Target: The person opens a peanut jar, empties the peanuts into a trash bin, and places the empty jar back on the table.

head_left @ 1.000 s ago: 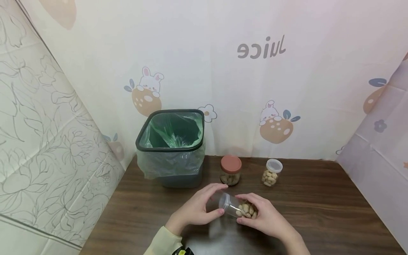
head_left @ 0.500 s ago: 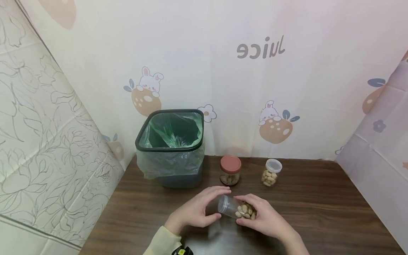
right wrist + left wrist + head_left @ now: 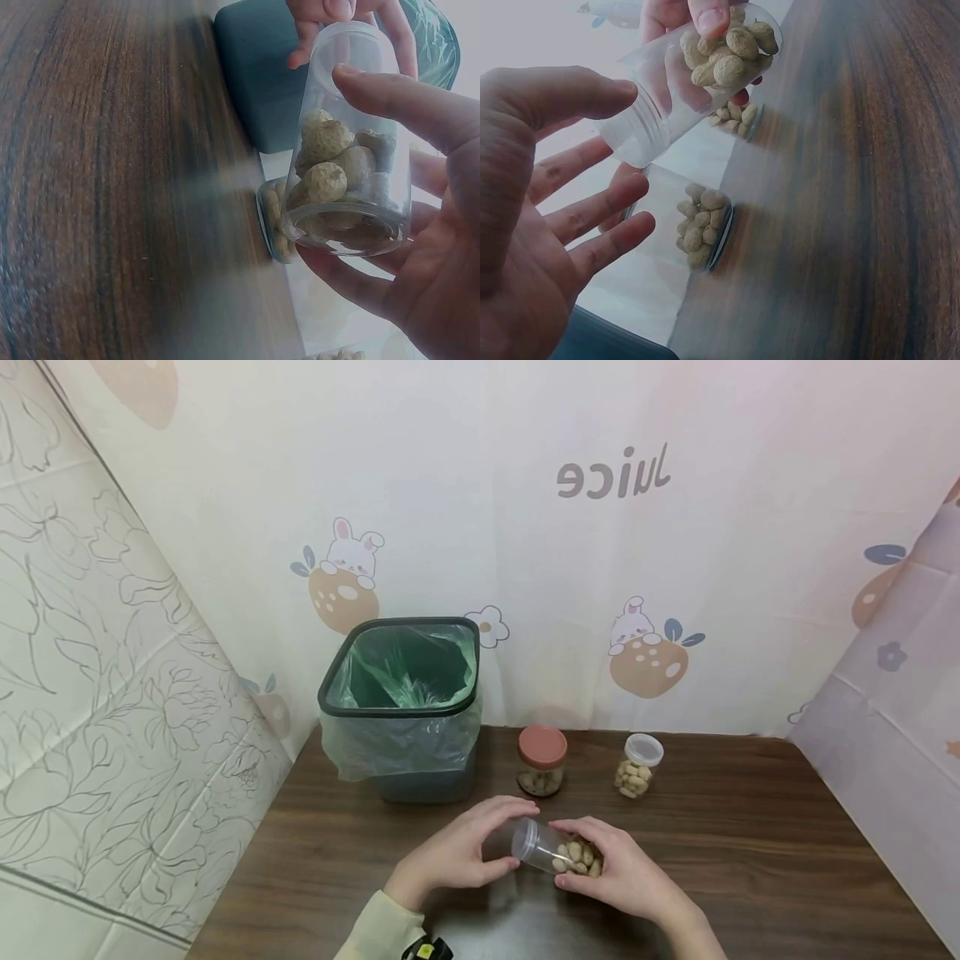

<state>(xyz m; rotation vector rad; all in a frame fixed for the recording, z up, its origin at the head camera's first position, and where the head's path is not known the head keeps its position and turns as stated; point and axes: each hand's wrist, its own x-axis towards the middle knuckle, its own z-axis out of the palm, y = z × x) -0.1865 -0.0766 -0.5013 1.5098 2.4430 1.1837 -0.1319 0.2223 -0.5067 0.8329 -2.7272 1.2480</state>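
My right hand (image 3: 622, 870) grips a clear jar (image 3: 349, 161) of peanuts in their shells, thumb on one side and fingers on the other. The jar lies tilted over the table, its translucent lid end (image 3: 525, 840) toward my left hand (image 3: 459, 853). The left fingers are spread, with the thumb and fingers to either side of that end. In the left wrist view, the left thumb tip overlaps the lid end and the other fingers stretch out below it. The peanuts (image 3: 731, 56) are gathered at the base, near the right hand.
Behind my hands stands a jar with a pink lid (image 3: 542, 746) holding nuts. A smaller white-lidded jar (image 3: 640, 766) of pale nuts is to its right. A dark bin (image 3: 427, 785) with a green liner bag (image 3: 397, 747) stands at the back left against the patterned curtain (image 3: 555, 560).
The left hand has shifted slightly, its thumb drawing a little away from the jar's lid end. The jar has turned slightly in the right hand's grip. The standing jars and bin have not moved.
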